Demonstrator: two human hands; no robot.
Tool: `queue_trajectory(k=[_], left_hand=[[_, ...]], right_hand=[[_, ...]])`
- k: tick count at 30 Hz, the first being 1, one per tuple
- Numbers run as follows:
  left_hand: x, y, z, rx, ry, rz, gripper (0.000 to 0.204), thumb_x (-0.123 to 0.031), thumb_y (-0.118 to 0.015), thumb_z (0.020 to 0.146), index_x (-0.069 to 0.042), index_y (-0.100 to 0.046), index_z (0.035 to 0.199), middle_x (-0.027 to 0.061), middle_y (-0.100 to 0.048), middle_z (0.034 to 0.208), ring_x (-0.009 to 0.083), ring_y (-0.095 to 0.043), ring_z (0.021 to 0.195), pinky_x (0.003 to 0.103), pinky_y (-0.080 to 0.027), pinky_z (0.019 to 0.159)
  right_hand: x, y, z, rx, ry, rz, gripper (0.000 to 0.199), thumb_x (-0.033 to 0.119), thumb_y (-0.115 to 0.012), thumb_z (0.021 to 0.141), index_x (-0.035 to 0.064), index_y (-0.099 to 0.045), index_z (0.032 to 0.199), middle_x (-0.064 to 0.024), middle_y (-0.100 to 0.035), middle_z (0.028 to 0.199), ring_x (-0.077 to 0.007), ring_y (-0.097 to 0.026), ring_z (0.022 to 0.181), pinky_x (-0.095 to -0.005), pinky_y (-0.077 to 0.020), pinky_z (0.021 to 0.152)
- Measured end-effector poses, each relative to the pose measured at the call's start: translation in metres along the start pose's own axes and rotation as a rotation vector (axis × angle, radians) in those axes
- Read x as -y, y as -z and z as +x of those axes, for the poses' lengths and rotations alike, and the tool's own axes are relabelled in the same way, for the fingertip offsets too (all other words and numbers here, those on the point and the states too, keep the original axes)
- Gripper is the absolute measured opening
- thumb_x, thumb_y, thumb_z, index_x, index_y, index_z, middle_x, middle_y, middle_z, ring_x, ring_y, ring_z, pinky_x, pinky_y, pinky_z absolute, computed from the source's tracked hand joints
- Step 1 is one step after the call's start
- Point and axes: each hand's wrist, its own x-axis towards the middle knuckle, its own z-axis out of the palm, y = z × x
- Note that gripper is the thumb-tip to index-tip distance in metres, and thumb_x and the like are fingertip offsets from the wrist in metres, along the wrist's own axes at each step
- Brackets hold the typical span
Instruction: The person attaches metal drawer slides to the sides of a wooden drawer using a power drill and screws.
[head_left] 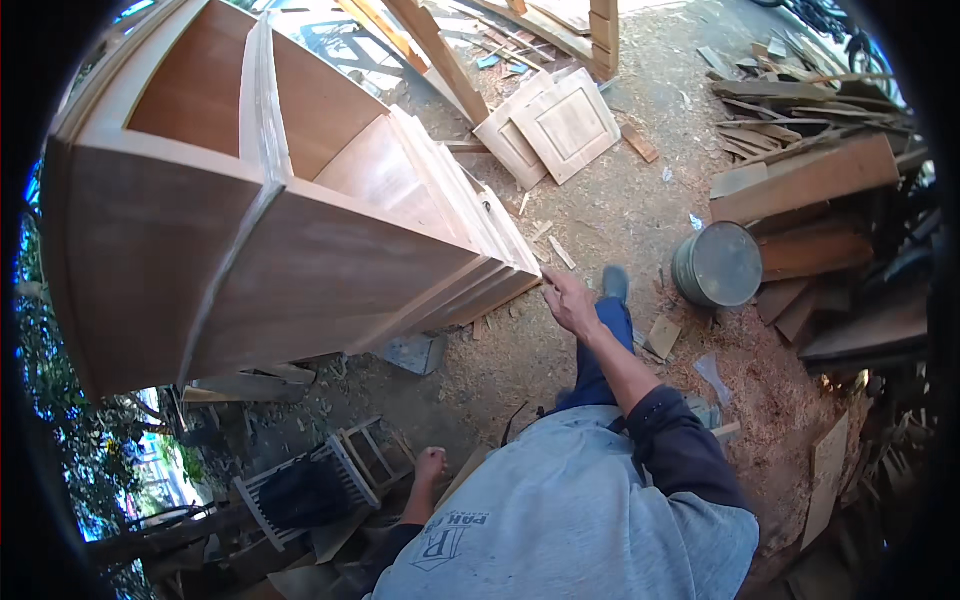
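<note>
A large pale-brown wooden cabinet (330,260) takes up the left side, tilted in the view, its open compartments (200,85) showing at the top. My right hand (570,305) reaches to its bottom corner, with the index finger stretched out at the stepped moulding (500,235) and the other fingers partly bent. I see nothing held in it. Low on the left, away from the cabinet, my left hand (430,465) hangs beside my body with its fingers curled in. Nothing sticks out of that fist.
Two panelled wooden doors (565,120) lie on the shaving-strewn ground ahead. At the right stand a round metal drum (720,265) and a pile of boards (810,180). A chair-like wooden frame (365,460) is near my left hand, and a grey block-like object (415,353) sits below the cabinet.
</note>
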Motion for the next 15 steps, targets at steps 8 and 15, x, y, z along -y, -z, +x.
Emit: queue_trajectory(k=[8,15], left_hand=[[-0.185,-0.082,-0.021,-0.051,0.148,-0.194,0.033,-0.027,-0.061,0.094,-0.003,-0.066,0.115,0.0108,-0.071,0.093,0.0189,-0.069,0.076,0.036,-0.054,0.067],[-0.345,-0.119,-0.074,0.06,0.24,-0.076,0.03,-0.023,-0.061,0.095,-0.002,-0.067,0.115,0.0139,-0.073,0.098,0.021,-0.07,0.079,0.036,-0.055,0.07]], right_hand=[[0.062,-0.026,0.299,0.162,0.432,0.163,0.038,0.008,-0.066,0.089,0.0031,-0.062,0.127,-0.0206,-0.066,0.119,-0.0393,-0.065,0.108,-0.0442,-0.0525,0.096],[-0.076,-0.019,0.435,0.248,0.096,-0.024,0.029,0.011,-0.06,0.092,0.0016,-0.067,0.119,-0.0223,-0.069,0.107,-0.0403,-0.067,0.098,-0.0456,-0.0533,0.087]])
